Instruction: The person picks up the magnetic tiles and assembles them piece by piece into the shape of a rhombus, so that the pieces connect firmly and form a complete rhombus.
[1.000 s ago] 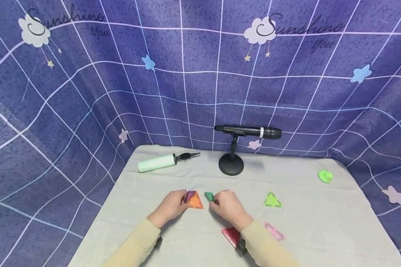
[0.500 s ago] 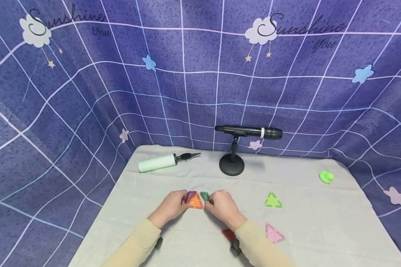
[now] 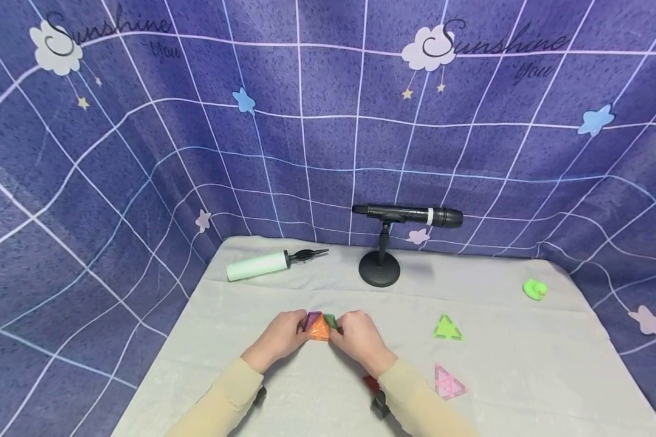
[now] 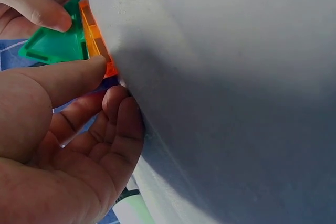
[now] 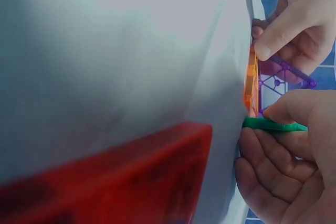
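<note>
In the head view my left hand (image 3: 279,337) pinches a purple triangular magnetic tile (image 3: 311,320) by its left side, its thumb touching an orange triangular tile (image 3: 319,331). Purple and orange tiles meet along an edge; in the right wrist view the purple tile (image 5: 299,77) stands up from the cloth. My right hand (image 3: 363,340) pinches a green triangular tile (image 3: 330,320) between thumb and fingers. The green tile (image 4: 58,45) meets the orange tile (image 4: 94,38) in the left wrist view. Fingers cover parts of all three tiles.
A red tile (image 3: 372,383) lies partly under the right sleeve. Rightward lie a pink triangle tile (image 3: 448,382) and a lime triangle tile (image 3: 447,328). Behind are a mint hand pump (image 3: 258,266), a microphone on a stand (image 3: 379,270) and a green toy duck (image 3: 534,289).
My right hand has moved left with the green tile, closing the gap to the orange tile. The left hand has stayed in place with the purple and orange tiles.
</note>
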Action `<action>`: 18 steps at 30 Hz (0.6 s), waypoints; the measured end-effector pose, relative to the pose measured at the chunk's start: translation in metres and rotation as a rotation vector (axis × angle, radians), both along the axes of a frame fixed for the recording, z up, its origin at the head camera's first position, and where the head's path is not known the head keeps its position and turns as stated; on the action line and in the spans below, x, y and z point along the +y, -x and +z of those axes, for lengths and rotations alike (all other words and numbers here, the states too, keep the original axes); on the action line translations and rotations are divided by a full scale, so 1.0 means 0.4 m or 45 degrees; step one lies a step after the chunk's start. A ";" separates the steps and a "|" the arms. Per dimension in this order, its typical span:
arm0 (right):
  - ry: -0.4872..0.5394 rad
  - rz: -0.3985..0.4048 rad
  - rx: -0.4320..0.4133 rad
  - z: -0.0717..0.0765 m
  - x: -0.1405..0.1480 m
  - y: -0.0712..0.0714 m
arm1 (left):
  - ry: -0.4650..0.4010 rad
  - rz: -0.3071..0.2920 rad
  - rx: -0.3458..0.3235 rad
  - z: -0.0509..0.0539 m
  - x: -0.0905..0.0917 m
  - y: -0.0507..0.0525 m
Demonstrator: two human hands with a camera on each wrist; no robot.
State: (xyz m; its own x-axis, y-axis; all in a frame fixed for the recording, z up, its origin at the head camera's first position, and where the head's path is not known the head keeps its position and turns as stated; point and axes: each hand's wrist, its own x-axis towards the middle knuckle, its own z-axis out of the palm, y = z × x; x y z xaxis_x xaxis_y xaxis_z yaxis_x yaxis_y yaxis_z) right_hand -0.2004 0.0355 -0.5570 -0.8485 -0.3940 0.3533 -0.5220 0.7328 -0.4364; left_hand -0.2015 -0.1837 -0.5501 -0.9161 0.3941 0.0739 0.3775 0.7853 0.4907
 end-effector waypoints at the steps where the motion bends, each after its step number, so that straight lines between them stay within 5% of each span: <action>1: -0.001 -0.001 0.001 0.000 -0.002 0.000 | -0.004 -0.001 -0.002 0.002 0.000 0.000; 18: -0.048 -0.013 -0.050 0.001 -0.009 -0.010 | 0.022 -0.007 0.022 0.006 0.005 -0.002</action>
State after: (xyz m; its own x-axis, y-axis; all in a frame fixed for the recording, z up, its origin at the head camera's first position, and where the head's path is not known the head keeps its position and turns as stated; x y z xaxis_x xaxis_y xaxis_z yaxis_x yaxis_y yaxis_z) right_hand -0.1965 0.0319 -0.5564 -0.8653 -0.3978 0.3051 -0.4978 0.7541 -0.4285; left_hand -0.2006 -0.1817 -0.5477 -0.9124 0.4009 0.0824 0.3903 0.7916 0.4702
